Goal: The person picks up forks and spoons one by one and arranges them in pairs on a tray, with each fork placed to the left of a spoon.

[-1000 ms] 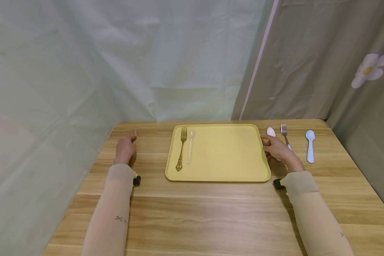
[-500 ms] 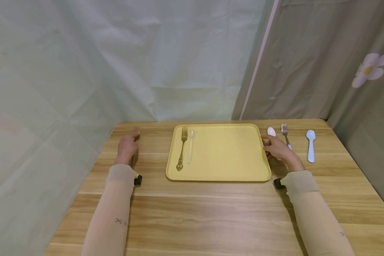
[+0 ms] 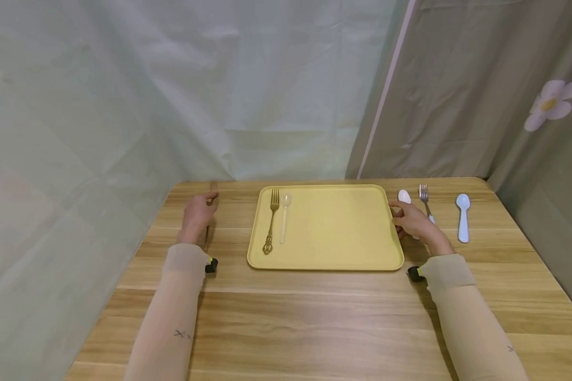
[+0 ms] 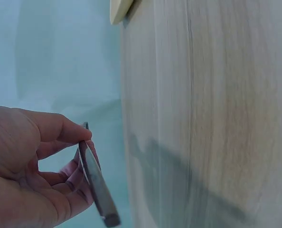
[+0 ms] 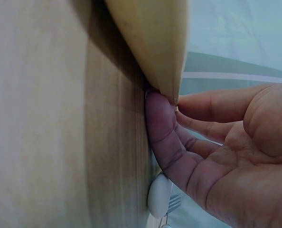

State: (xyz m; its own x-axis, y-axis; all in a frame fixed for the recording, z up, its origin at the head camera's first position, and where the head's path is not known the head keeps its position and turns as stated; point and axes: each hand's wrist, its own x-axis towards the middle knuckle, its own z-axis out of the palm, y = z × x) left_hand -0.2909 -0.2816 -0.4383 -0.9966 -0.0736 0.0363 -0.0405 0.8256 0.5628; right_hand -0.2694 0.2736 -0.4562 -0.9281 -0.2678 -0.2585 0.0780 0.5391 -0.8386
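Landmark: the tray, yellow, flat on the table.
Left hand: it is left of the tray, well apart from it. Its thumb and fingers pinch a fork by the handle. The fork is lifted off the table, prongs pointing away from the person.
Right hand: it is at the tray's right edge. The fingers are loosely bent and press on the rim. They hold nothing.
On the tray: a gold fork and a clear spoon, side by side near its left edge.
Right of the tray: a white spoon, a small fork and a blue spoon.
Slip risk: the fork is held in a thin pinch. It could turn or drop on the table if the pinch gets loose.
Bump risk: if the fork comes in low, it may hit the tray's left rim, or knock the gold fork and clear spoon crooked.
Tray risk: a hard push from the right hand could slide the tray left.
Sleeve risk: the right arm is close to the white spoon and small fork and could drag them.
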